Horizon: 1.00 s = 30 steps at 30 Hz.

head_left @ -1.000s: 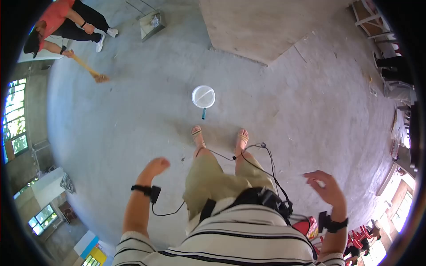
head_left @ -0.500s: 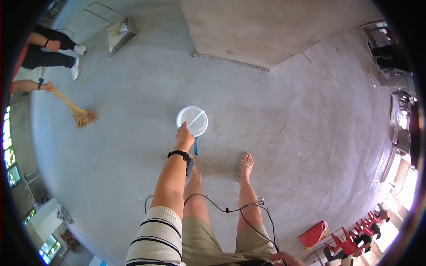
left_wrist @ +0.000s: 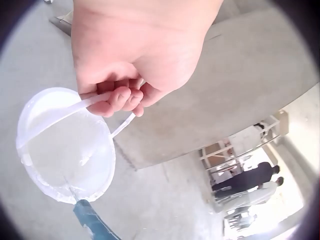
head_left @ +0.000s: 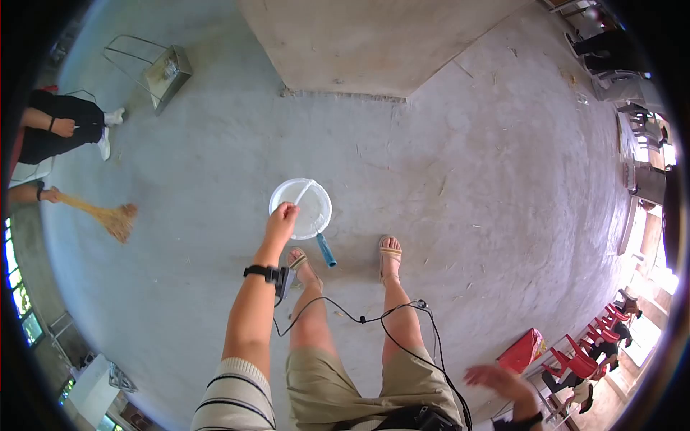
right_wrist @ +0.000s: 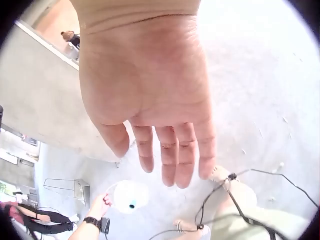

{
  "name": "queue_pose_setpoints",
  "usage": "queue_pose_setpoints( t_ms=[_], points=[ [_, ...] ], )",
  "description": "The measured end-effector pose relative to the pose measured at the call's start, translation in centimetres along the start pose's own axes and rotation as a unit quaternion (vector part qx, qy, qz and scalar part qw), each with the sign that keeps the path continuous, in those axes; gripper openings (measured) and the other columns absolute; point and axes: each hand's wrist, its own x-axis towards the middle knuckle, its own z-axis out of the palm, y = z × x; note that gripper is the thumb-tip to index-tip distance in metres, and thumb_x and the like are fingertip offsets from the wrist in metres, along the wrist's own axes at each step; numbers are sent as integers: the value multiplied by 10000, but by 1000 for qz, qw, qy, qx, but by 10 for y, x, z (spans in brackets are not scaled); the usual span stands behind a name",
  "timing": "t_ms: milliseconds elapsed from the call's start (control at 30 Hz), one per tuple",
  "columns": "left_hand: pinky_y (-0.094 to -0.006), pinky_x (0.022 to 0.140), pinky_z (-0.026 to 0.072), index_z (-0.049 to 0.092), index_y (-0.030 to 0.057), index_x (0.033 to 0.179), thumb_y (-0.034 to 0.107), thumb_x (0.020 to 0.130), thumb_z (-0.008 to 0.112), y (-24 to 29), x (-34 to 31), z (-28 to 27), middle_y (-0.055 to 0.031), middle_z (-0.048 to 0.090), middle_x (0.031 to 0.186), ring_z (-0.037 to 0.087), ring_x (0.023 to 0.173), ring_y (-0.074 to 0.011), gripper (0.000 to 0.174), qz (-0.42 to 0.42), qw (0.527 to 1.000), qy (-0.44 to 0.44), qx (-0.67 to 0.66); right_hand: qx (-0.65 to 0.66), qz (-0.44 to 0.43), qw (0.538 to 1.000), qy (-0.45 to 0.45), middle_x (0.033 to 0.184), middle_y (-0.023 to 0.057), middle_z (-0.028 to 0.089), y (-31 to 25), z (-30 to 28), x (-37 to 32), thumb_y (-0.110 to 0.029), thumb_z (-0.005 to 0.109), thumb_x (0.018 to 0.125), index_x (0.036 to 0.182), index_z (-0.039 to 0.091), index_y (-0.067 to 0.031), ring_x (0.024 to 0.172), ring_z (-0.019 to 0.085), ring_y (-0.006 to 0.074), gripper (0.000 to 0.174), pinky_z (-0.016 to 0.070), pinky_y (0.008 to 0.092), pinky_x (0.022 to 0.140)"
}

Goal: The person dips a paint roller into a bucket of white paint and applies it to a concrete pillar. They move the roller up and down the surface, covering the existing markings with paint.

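Well, left hand [head_left: 281,221] grips the bucket [head_left: 329,215] handle [left_wrist: 60,114], right hand [right_wrist: 145,85] idle, fingers apart; guessing pickup step, so lift level next.

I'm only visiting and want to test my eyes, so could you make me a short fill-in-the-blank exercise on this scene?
1. The left hand grips the bucket by its thin white ____.
2. The right hand holds ____.
3. The tool grip jutting out from the bucket is coloured ____.
4. At the head view's far left, another person holds a ____.

Missing words: handle; nothing; blue; broom.
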Motion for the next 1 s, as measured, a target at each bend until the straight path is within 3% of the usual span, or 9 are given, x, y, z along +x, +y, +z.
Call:
queue_pose_setpoints(
  t_ms=[33,100,167,233,400,467,700,767,1000],
  points=[
    [-280,577,420,587,19,931,244,914,507,22,-20,-10,-49,573,681,526,606,-141,239,27,998,-19,-47,17,14,1000,17,1059,87,612,-11,-16,5,-140,433,970,1194,530,8,966,573,145,285,450,300,870],
    [-264,568,402,582,13,937,215,924,493,81,-72,-29,-31,547,673,491,600,-116,221,42,997,-20,-62,-190,-15,980,62,988,99,637,-39,-38,20,-165,452,960,1191,519,-8,913,600,172,287,468,314,820],
    [-249,559,385,576,6,942,186,934,480,143,-126,-48,-13,520,665,456,595,-91,204,60,995,-15,-76,-374,-90,908,167,921,128,646,-99,-10,41,-202,495,933,1138,523,-24,878,626,227,273,481,332,769],
    [-236,555,367,573,-4,953,178,935,485,204,-171,-68,8,495,676,430,605,-70,203,114,987,9,-110,-167,-159,962,145,922,158,640,-118,28,67,-265,562,885,1107,503,-46,851,630,296,318,483,358,751],
    [-195,493,262,561,-9,991,158,952,456,322,-267,-94,59,376,629,314,550,-27,201,171,967,18,-189,-360,-262,872,204,842,202,618,-203,143,20,-348,603,838,1140,436,-4,783,625,359,487,488,409,700],
    [-190,488,249,544,-21,1013,152,955,448,361,-298,-105,60,365,630,303,550,-26,206,190,957,27,-217,-459,-264,819,223,877,158,608,-213,158,-13,-240,598,849,1128,416,-12,741,631,334,404,503,394,632],
    [-185,463,241,548,6,1028,172,955,453,438,-345,-125,62,370,632,300,529,-18,205,238,923,-3,-304,-566,-377,630,374,827,121,535,-211,136,-68,-134,573,811,1242,427,-11,650,600,272,471,506,354,564],
    [-187,450,275,558,12,1030,208,955,455,455,-348,-139,55,401,642,320,519,-15,233,236,906,-27,-349,-634,-400,534,391,837,98,500,-210,138,-96,-120,574,778,1267,420,-14,635,598,215,523,505,305,516],
    [-185,441,245,549,10,1047,206,960,438,492,-361,-153,62,373,630,283,500,-17,241,231,908,-71,-342,-597,-413,536,431,852,72,468,-196,142,-133,-107,605,777,1214,487,-55,720,569,193,456,498,303,564]
  ],
)
